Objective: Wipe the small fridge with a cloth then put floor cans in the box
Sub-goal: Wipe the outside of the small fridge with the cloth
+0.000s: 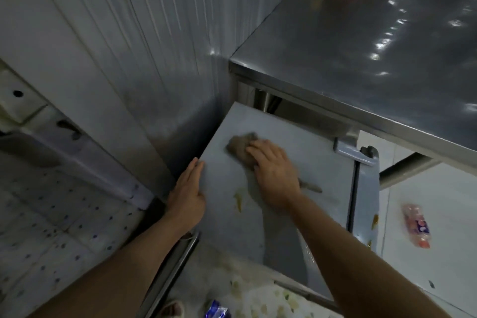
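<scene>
**Wiping the mini fridge top, a few spots left**

Landmark here is the small pale grey fridge [296, 162], tucked under the corner of the shiny steel counter [361, 46]. The right hand [273, 170] lies flat, fingers together, pressing a crumpled brown cloth [238, 146] onto the fridge's top toward the back. The left hand [187, 196] lies flat along the fridge's left edge with fingers straight, steadying it.

Yellowish smears [238, 200] sit nearer the front of the top, so I'd drag the cloth back over those with firm, overlapping passes. Room's tight: wall on the fridge's left, counter edge overhanging its rear, hinge bracket [355, 152] at its right. A crushed blue can [216, 310] lies on the floor in front; no box in view.
</scene>
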{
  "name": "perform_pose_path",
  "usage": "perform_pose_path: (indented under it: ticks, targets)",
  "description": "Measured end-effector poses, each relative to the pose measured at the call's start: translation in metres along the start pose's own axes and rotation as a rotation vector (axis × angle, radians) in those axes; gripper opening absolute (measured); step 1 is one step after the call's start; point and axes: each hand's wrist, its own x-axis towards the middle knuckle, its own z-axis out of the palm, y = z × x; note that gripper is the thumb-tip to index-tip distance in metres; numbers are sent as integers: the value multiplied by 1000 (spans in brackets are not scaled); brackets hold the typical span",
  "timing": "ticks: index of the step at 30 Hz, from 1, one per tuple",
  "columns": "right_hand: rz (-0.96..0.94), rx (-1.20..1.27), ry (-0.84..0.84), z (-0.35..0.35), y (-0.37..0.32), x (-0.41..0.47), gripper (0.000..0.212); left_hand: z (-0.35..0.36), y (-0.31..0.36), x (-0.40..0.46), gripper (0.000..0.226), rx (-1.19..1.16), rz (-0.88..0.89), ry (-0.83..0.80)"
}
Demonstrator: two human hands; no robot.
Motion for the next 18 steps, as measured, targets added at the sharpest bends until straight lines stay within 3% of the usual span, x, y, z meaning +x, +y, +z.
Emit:
perform_pose_path:
  ticks: [4,8,10,15,18]
  targets:
    - [110,-7,-39,9,-10,12,54,2,-7,-9,70,-72,-19,16]
    - [-162,-11,-90,20,-51,-41,57,0,-9,-11,71,-106,-67,9]
    - [-199,4,-125,16,-45,-37,54,0,-8,-10,72,-144,-102,13]
    - [31,-63,-13,16,-24,45,52,2,-16,-7,76,-228,-159,22]
    - [100,-5,10,24,-42,46,52,1,-18,-9,75,-336,-147,29]
